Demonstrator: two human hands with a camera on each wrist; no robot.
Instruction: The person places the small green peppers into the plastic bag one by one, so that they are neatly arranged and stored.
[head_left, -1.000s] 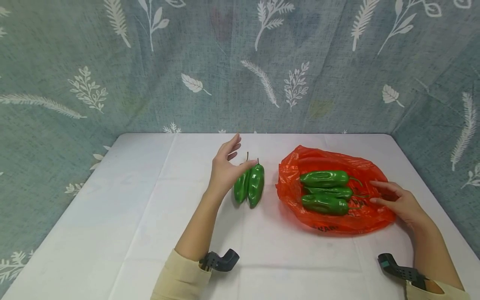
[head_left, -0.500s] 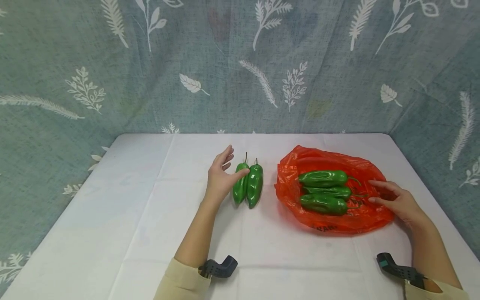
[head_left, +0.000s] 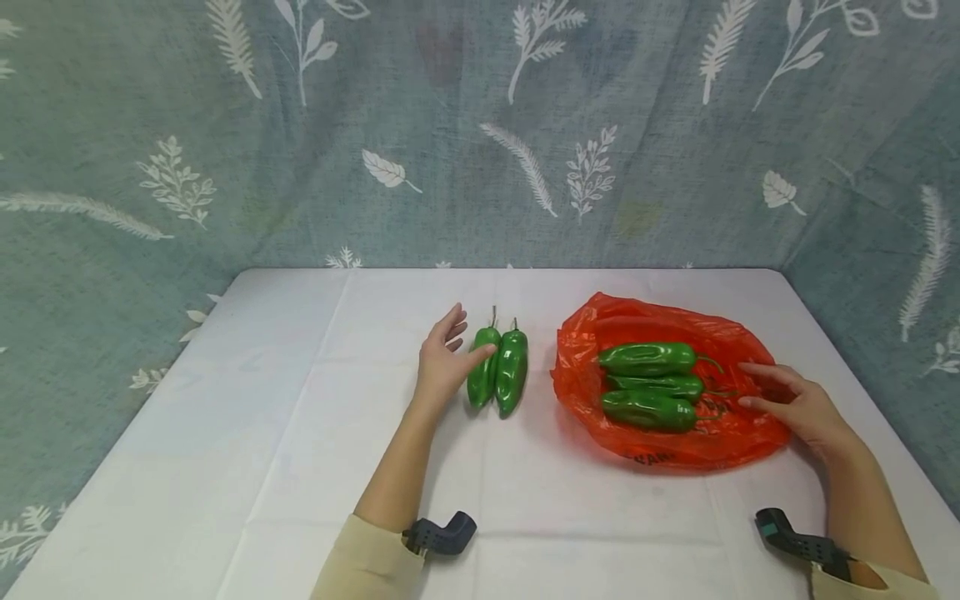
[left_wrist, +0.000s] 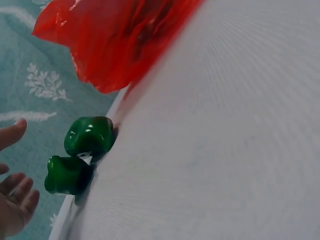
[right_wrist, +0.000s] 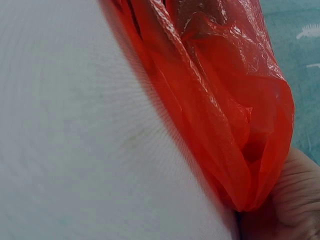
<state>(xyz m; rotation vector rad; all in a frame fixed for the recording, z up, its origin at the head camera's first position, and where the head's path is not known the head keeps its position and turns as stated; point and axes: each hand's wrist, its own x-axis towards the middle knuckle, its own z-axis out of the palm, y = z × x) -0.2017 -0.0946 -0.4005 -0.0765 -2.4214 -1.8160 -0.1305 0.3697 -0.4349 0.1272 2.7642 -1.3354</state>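
Two green chili peppers lie side by side, stems pointing away: the left pepper [head_left: 483,379] and the right pepper [head_left: 512,373]. My left hand [head_left: 444,358] hovers at their left, fingers spread from the thumb, which overlaps the left pepper in the head view. In the left wrist view a gap shows between the hand [left_wrist: 15,200] and the peppers [left_wrist: 90,136]. A red plastic bag [head_left: 592,429] lies opened out at the right, with three green peppers [head_left: 648,358] in it. Over its right edge reaches my right hand [head_left: 813,412], fingers relaxed, fingertips near the stems.
A white cloth [head_left: 300,467] covers the table. Behind it hangs a grey-green curtain [head_left: 450,167] with white leaf prints. In the right wrist view, the crumpled bag wall [right_wrist: 215,100] stands up beside the hand.
My left hand has come lower and closer to me; its thumb has shifted from over the right pepper to over the left one. The right hand, bag and peppers have stayed put.
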